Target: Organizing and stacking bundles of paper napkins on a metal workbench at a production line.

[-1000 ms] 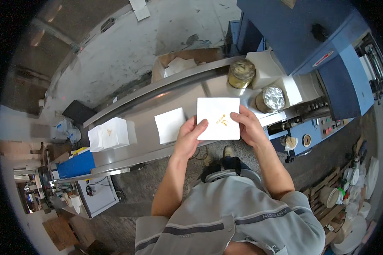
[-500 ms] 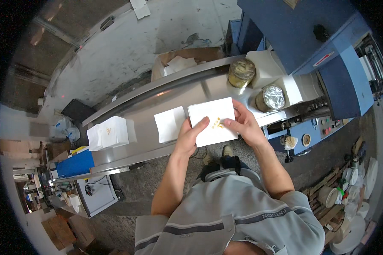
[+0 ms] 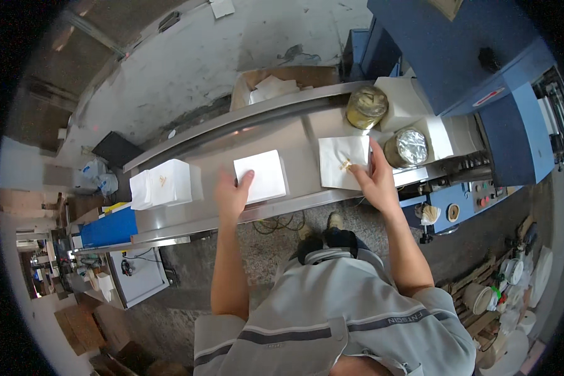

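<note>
My right hand (image 3: 378, 183) grips a thin stack of white paper napkins with a gold print (image 3: 335, 153) by its right side, thumb on top near the print. The stack is over the steel table, close to its front edge. My left hand (image 3: 233, 195) is at the left side of a plain white napkin stack (image 3: 263, 178), fingers apart and slightly blurred. Its thumb lies over the stack's near left corner, with the fingers beside the edge. Farther left stands a taller pile of white napkins (image 3: 172, 182) with a small gold print.
Two metal tins (image 3: 366, 108) (image 3: 406, 148) stand on the right of the steel table (image 3: 213, 163), beside more white paper stacks (image 3: 404, 103). A blue machine (image 3: 514, 116) rises at the right. Behind the table is a cardboard box (image 3: 319, 76) holding paper.
My hands have parted. The left let go of the gold-printed napkins and moved left to the plain stack; the right carried the printed napkins rightward.
</note>
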Tool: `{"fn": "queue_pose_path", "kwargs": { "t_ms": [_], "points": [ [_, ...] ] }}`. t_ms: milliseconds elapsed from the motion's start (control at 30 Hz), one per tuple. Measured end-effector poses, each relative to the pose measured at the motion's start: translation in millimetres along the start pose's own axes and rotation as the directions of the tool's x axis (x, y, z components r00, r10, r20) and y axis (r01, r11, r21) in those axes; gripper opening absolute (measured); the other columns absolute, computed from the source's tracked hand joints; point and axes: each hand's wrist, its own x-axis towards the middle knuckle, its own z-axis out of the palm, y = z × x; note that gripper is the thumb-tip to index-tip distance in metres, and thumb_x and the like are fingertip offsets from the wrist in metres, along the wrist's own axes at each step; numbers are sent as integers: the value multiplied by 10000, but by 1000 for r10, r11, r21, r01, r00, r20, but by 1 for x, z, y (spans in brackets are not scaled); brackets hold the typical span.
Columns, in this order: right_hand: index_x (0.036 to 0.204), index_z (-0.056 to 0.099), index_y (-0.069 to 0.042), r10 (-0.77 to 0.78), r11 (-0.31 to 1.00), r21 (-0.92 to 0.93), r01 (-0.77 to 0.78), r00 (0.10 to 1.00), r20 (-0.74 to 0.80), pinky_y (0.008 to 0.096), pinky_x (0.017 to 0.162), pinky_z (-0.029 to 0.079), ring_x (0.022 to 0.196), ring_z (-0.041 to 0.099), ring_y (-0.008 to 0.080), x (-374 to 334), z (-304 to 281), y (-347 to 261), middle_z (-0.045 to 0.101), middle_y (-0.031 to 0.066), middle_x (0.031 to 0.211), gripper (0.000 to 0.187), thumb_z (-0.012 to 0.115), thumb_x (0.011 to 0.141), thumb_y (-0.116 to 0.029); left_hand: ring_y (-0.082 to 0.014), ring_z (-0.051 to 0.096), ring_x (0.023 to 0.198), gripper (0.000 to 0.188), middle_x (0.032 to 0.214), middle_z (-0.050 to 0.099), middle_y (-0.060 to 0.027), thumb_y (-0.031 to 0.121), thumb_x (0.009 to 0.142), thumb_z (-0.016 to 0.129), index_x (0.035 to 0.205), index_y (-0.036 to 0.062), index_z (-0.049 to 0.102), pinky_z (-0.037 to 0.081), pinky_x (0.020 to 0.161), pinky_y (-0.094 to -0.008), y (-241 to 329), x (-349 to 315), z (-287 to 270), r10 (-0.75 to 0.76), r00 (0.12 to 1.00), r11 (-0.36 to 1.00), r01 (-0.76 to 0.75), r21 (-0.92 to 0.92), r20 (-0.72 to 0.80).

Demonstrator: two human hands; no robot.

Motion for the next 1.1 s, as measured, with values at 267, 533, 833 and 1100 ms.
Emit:
{"fn": "queue_pose_path", "kwargs": {
  "t_ms": [267, 533, 833, 1100],
  "points": [
    [1435, 345, 7, -159, 909, -389, 151, 987, 13, 451, 670, 511, 760, 656, 399, 8, 26, 3, 644, 270, 921, 681, 649, 828, -45, -282, 708, 800, 642, 931, 725, -180, 389, 655, 856, 1043, -91, 677, 541, 708, -371, -34, 28, 3, -283, 873, 959, 254, 125, 398],
    [1447, 313, 18, -186, 853, -489, 181, 982, 41, 512, 712, 510, 783, 644, 457, 13, 35, 6, 655, 281, 886, 721, 640, 808, -53, -241, 701, 836, 627, 954, 712, -198, 283, 690, 859, 1118, -107, 619, 545, 728, -346, -19, 24, 7, -219, 888, 953, 284, -108, 404],
    [1485, 235, 29, -11, 906, -422, 36, 998, 63, 439, 848, 529, 962, 664, 445, 19, 50, -6, 628, 358, 1084, 822, 687, 832, -182, -260, 644, 1077, 893, 1172, 662, -202, 300, 849, 745, 1452, -131, 247, 492, 920, -327, 62, -14, 43, 27, 893, 940, 130, -315, 449],
    [1480, 287, 37, 88, 996, 0, -88, 986, 140, 319, 791, 536, 978, 672, 223, 33, 41, 37, 666, 202, 1124, 715, 636, 864, -58, -307, 553, 1205, 426, 1369, 515, -219, 233, 1004, 501, 1334, -36, 521, 435, 1031, -375, 64, -58, 71, 207, 916, 926, -71, -370, 345]
  ]
}}
